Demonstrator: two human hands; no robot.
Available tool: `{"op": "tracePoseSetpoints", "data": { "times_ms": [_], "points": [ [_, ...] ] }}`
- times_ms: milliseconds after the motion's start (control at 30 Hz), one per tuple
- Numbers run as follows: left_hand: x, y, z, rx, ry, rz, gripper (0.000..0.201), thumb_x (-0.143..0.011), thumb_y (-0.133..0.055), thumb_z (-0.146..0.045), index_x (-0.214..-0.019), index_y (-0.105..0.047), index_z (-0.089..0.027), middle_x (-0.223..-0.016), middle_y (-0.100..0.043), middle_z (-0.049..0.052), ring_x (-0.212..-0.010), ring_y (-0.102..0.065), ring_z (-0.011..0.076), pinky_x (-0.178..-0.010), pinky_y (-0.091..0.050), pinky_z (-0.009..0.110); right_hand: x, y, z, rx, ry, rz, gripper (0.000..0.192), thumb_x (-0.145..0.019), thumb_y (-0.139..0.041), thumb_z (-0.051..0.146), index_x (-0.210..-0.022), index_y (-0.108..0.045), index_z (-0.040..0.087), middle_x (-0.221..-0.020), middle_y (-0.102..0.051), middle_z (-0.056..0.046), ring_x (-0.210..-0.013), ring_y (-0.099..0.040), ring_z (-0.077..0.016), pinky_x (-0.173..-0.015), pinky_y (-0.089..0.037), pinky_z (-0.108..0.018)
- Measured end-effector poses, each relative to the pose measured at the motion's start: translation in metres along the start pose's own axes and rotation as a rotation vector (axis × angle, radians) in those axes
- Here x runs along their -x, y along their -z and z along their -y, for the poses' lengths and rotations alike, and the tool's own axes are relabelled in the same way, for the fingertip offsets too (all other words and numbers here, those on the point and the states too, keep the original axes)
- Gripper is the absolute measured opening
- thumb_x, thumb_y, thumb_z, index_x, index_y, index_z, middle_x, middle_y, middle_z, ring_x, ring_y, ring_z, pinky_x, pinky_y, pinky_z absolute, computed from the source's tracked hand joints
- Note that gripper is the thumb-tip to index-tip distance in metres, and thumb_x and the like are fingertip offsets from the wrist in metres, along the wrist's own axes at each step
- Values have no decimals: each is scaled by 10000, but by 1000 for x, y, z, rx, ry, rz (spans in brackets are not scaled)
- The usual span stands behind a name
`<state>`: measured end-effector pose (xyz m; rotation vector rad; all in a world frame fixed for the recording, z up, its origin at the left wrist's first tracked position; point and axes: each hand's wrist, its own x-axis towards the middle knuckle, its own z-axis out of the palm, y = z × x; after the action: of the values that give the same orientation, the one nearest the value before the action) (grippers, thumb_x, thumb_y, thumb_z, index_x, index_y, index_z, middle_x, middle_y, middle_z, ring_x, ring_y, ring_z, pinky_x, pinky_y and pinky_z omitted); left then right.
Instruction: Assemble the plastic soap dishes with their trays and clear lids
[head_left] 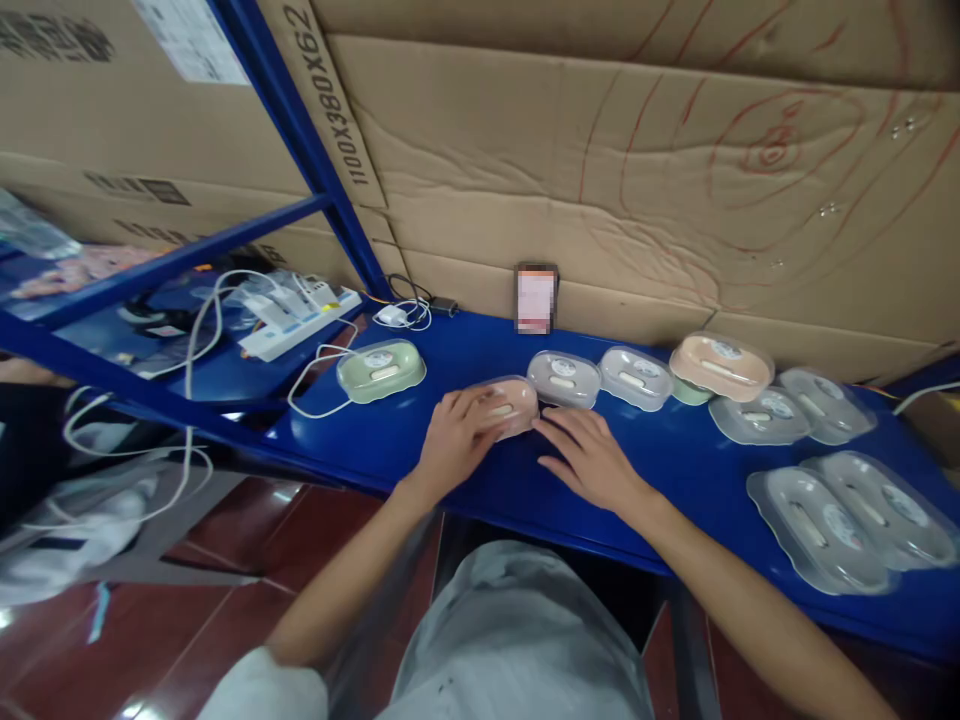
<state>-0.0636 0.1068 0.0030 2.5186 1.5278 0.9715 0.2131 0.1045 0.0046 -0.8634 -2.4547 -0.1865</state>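
On the blue shelf in front of me lies a pink oval plastic case [513,404] with a clear cover and a pale strip on top. My left hand [461,432] grips its left end, fingers over the top and thumb along the near side. At its right edge is my right hand [589,450], fingers stretched out and apart, fingertips close to the rim; I cannot tell whether they touch it. Just behind sits a grey case [564,381], with another grey case [636,379] to its right. A green case [381,372] stands to the left.
An orange case [721,366] rests on a green one, among several grey cases [825,525] at the right. A phone-like device [536,300] leans on the cardboard [465,200]. White cables, a power strip [300,325] and a blue frame post [281,105] occupy the left.
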Motion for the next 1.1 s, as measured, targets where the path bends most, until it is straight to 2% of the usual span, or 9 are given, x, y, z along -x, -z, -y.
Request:
{"op": "tracePoseSetpoints", "data": {
  "times_ms": [133, 233, 333, 400, 533, 667, 800, 967, 1100],
  "points": [
    [-31, -2, 29, 50, 0, 9, 353, -1080, -580, -398, -1373, -689, -235, -1310, -734, 105, -1215, -657, 290, -1080, -532, 480, -1, -10, 4, -25, 44, 119, 554, -1099, -548, 359, -1624, -454, 209, -1584, -586, -136, -1493, -494, -298, -1230, -380, -532],
    [-29, -2, 32, 54, 30, -1, 389, -1072, -582, -380, -1427, -650, -236, -1444, -647, 136, -1344, -613, 310, -1128, -517, 512, -1, -15, 2, -44, 32, 144, 533, -1084, -588, 383, -1583, -512, 211, -1462, -673, -144, -1397, -568, -308, -1198, -395, -529],
    [-11, 3, 20, 92, 44, -58, 396, -1096, -526, -332, -1475, -602, -251, -1561, -550, 143, -1460, -539, 300, -1185, -484, 510, -1, -14, 3, -46, 38, 154, 449, -1069, -623, 395, -1476, -614, 206, -1299, -737, -144, -1231, -645, -300, -1099, -443, -491],
    [5, 7, 7, 114, 24, -80, 390, -1105, -513, -323, -1483, -590, -267, -1562, -553, 133, -1463, -535, 293, -1208, -461, 511, -3, -12, 4, -72, 46, 151, 363, -1063, -637, 397, -1365, -673, 198, -1302, -733, -144, -1252, -639, -297, -1082, -436, -472],
    [34, 7, -17, 154, -71, 83, 531, -1063, -625, -401, -1568, -506, -290, -1561, -564, 144, -1458, -542, 315, -1212, -460, 516, -7, -7, 6, -160, 41, 168, 242, -1079, -612, 409, -1167, -709, 205, -1293, -749, -114, -1298, -635, -264, -1136, -378, -460],
    [48, -7, -26, 102, -78, 120, 635, -1049, -660, -402, -1626, -419, -289, -1638, -470, 185, -1541, -457, 357, -1219, -455, 565, -8, -2, 5, -164, 20, 171, 262, -1122, -518, 378, -1184, -724, 228, -1158, -792, -76, -1152, -691, -224, -1106, -380, -436],
    [49, -13, -26, 66, -46, 24, 657, -1050, -658, -334, -1643, -378, -286, -1715, -339, 203, -1602, -374, 351, -1239, -445, 563, -4, 6, 0, -114, -16, 70, 303, -1123, -497, 383, -1263, -736, 261, -1209, -801, -67, -1194, -689, -236, -1105, -378, -426],
    [50, -13, -31, 32, -133, 39, 360, -1050, -637, -275, -1409, -646, -252, -1534, -575, 161, -1464, -535, 319, -1175, -495, 515, -7, 24, -32, 101, -248, -100, 339, -1118, -496, 387, -1323, -717, 231, -1313, -774, -98, -1283, -646, -287, -1150, -328, -467],
    [42, -2, -19, 8, -146, 23, 265, -1064, -606, -305, -1307, -700, -256, -1457, -644, 139, -1368, -607, 290, -1159, -477, 513, -21, 30, -74, 224, -394, -109, 369, -1115, -453, 358, -1286, -734, 191, -1390, -726, -145, -1319, -599, -346, -1156, -315, -551]
  ]
}}
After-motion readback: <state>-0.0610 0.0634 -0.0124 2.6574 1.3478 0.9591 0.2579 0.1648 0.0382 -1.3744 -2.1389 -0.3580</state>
